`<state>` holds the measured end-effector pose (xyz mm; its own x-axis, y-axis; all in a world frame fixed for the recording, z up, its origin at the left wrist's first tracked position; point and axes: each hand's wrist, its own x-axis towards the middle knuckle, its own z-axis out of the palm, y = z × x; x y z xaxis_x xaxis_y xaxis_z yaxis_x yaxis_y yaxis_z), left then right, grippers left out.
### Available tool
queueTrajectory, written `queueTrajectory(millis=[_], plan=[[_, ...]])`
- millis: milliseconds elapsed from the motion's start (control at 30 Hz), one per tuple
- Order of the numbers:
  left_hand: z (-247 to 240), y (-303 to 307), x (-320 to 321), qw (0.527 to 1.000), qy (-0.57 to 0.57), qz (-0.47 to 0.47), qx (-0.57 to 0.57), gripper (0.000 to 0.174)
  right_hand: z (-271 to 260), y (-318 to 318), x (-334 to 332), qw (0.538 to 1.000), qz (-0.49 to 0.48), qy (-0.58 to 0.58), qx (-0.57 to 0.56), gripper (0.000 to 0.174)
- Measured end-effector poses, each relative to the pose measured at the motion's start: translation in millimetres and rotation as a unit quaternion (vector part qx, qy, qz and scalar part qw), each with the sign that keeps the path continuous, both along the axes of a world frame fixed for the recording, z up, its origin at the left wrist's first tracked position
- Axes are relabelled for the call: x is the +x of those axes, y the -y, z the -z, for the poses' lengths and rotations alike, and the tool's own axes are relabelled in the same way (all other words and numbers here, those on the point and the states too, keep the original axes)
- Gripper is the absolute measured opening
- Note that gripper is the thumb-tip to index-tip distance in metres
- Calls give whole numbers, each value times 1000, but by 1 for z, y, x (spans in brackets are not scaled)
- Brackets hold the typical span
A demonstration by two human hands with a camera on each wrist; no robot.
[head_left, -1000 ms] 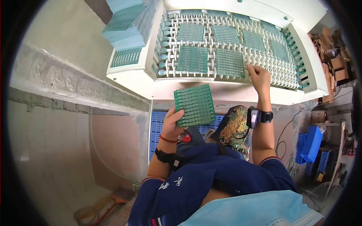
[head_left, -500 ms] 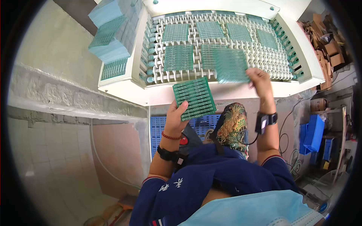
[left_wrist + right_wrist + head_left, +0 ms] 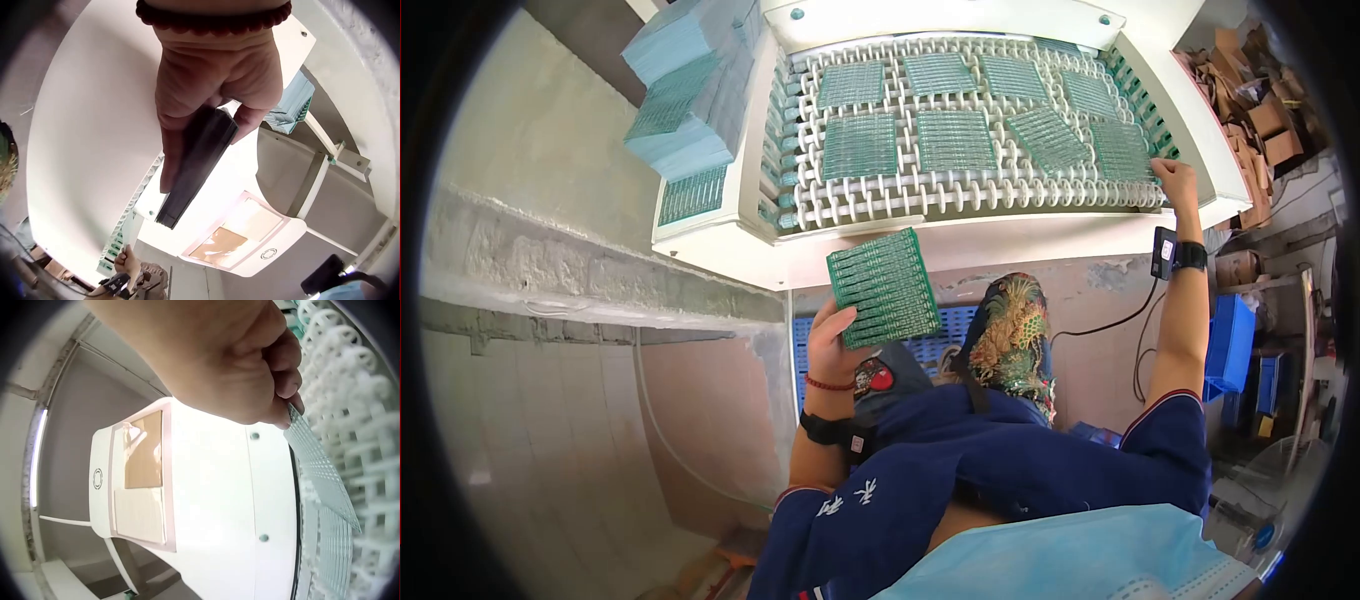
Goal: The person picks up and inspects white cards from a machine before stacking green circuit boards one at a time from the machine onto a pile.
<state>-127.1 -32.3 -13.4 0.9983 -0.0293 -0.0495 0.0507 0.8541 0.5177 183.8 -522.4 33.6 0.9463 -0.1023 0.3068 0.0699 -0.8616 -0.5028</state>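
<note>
In the head view my left hand (image 3: 832, 345) grips a stack of green circuit boards (image 3: 884, 288) in front of the machine, thumb on the top face. The left wrist view shows the stack's dark, thick edge (image 3: 199, 165) between thumb and fingers. My right hand (image 3: 1176, 182) is at the right end of the white roller conveyor (image 3: 960, 190), pinching the corner of a single circuit board (image 3: 1122, 150). That board (image 3: 319, 465) slants down towards the rollers in the right wrist view. Left of it, another circuit board (image 3: 1048, 139) lies askew on the rollers.
Two more boards lie in the front row, including one (image 3: 956, 140) mid-conveyor; several (image 3: 940, 74) form the row behind. A tall stack of boards and blue sheets (image 3: 690, 90) stands on the machine's left edge. Cardboard pieces (image 3: 1270, 130) and a blue bin (image 3: 1230, 345) are at right.
My right hand has moved right along the rollers with a board that hung over them half a second ago. A skewed board now lies in the front row. My left hand still holds the stack.
</note>
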Motion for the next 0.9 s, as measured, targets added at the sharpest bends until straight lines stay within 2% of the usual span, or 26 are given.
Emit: queueTrajectory(millis=[67,133,200,267,367,467,567,600,667,733,800,833,867,900], plan=[[-2,3,2,1000,-1,-11,21,49,6,2,0,997,-29,42,-53,28],[-2,8,5,1000,1,-8,15,48,-2,-43,-21,995,-64,41,-63,30],[0,12,7,1000,0,0,4,45,-1,-83,-32,972,-177,99,-116,35],[2,14,10,1000,1,4,-12,42,6,-119,-37,964,-225,106,-91,41],[-3,17,6,1000,-5,-10,0,41,17,-150,-34,956,-214,125,-158,43],[-7,12,-2,999,-18,-34,32,41,9,-168,-41,967,-147,78,-194,43],[-7,7,-5,999,-25,-31,36,40,1,-181,-54,968,-108,82,-213,38],[-7,7,-5,998,-29,-36,42,39,3,-180,-55,966,-118,116,-201,38],[-7,7,-3,997,-35,-46,54,38,7,-178,-57,957,-136,184,-176,38],[-9,10,2,996,-30,-51,64,38,-9,-188,-78,980,-159,109,-55,37],[-8,12,7,996,-22,-43,72,37,-15,-203,-108,975,-201,18,88,35],[-6,11,10,996,-16,-34,77,37,-13,-211,-124,957,-232,-33,170,35],[-5,12,13,996,-9,-25,82,37,2,-220,-136,916,-294,-72,263,32],[-6,14,16,996,-10,-32,85,37,0,-231,-156,870,-297,-220,326,29]])
